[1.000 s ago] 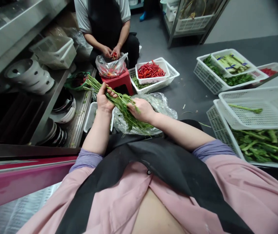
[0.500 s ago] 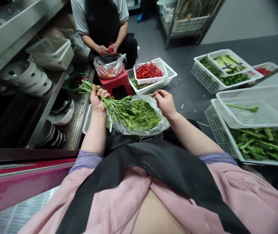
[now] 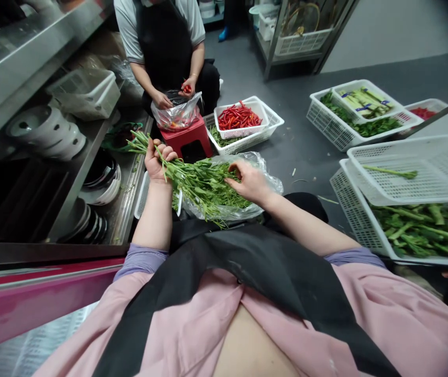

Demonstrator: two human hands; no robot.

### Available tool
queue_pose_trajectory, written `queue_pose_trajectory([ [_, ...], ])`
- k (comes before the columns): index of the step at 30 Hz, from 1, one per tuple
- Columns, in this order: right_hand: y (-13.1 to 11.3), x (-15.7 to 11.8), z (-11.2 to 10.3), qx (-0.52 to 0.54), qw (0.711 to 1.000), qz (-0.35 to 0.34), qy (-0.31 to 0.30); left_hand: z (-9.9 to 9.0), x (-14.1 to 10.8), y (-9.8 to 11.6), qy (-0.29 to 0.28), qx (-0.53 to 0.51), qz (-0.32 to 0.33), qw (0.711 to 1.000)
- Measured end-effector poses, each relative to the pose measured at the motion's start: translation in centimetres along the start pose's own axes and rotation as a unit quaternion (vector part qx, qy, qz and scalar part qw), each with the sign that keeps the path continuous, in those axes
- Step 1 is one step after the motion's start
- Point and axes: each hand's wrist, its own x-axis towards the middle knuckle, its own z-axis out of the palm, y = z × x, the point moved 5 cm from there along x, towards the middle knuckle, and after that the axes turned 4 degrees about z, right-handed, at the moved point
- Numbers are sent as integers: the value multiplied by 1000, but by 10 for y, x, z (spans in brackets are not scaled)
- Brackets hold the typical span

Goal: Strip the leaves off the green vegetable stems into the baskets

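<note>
My left hand (image 3: 160, 159) is closed round the stems of a bunch of leafy greens (image 3: 192, 180), whose leaves spread rightward. Below the bunch lies a clear plastic bag (image 3: 273, 183) holding more greens, and the two heaps run together in view. My right hand (image 3: 247, 180) is over the right part of the greens, thumb and fingers apart, slightly blurred. No stem shows in it.
Across from me a person in a black apron (image 3: 164, 47) handles red peppers over a bag on a red box (image 3: 186, 139). Red chillies (image 3: 239, 116) fill a white basket. Vegetable baskets (image 3: 365, 209) stand at right, metal shelves (image 3: 125, 209) with bowls at left.
My right hand has moved left from the bag's right edge to the greens, and its fingers have opened. The other person's hands have moved apart. My left hand still grips the bunch.
</note>
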Motion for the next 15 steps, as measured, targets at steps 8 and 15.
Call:
queue_pose_trajectory([
  [8,17,2,5,224,972,73,-21,1,3,1,-13,-8,3,1000],
  [15,10,-5,17,499,824,217,-156,3,0,-3,15,-17,-10,1000],
])
